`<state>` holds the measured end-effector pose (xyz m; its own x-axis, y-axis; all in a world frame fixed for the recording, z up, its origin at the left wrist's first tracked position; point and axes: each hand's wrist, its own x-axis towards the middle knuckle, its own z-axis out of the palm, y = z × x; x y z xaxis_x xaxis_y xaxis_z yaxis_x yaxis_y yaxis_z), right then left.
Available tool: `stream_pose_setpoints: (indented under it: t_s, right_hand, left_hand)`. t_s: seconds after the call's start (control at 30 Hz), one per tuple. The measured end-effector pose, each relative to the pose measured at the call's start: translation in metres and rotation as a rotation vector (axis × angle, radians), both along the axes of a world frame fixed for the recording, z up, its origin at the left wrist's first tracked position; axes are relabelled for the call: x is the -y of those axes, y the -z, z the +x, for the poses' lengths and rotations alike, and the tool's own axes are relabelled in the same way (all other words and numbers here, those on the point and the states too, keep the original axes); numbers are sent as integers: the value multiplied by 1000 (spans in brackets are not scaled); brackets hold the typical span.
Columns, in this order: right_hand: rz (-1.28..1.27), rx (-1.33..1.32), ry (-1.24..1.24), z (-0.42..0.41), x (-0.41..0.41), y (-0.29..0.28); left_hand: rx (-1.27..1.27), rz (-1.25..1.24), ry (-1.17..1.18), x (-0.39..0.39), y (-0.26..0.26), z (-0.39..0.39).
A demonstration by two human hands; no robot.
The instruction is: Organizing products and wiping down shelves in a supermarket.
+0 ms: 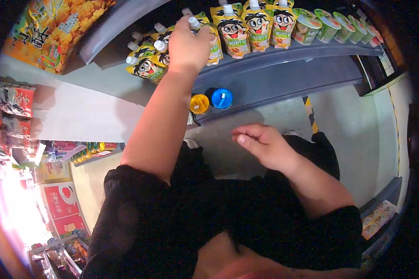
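My left hand (189,47) reaches up to the shelf, its fingers around the top of a yellow spouted pouch (214,48) with a white cap. The hand hides much of that pouch. More yellow cartoon-face pouches with white caps stand on both sides, such as one pouch (147,69) at the left and another pouch (233,35) at the right. Lower down, over the floor, my right hand (265,144) hangs half curled and holds nothing. The nearest things to it are a blue-lidded container (222,98) and a yellow-lidded container (199,104) on the lower shelf.
Several green-lidded cups (307,27) line the right of the upper grey shelf (293,57). An orange snack bag (56,31) is at top left, with red-and-black snack bags (15,101) below it. Yellow-black tape (310,115) marks the floor. A red carton (64,209) sits lower left.
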<state>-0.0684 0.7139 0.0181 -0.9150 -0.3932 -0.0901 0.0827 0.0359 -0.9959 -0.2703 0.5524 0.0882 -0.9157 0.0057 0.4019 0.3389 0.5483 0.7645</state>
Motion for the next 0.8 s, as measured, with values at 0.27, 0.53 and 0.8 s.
stream_pose_setpoints:
  t_s: [0.27,0.53,0.8]
  right_hand:
    - [33,74,2,1,-10,-5]
    - [4,19,21,3,-10,-5]
    - [70,11,13,4,-11,-7]
  left_hand:
    - [-292,78,44,-12,18,33]
    - [-451,19,53,-24,-1,67]
    - [-514,164,97,-24,6,62]
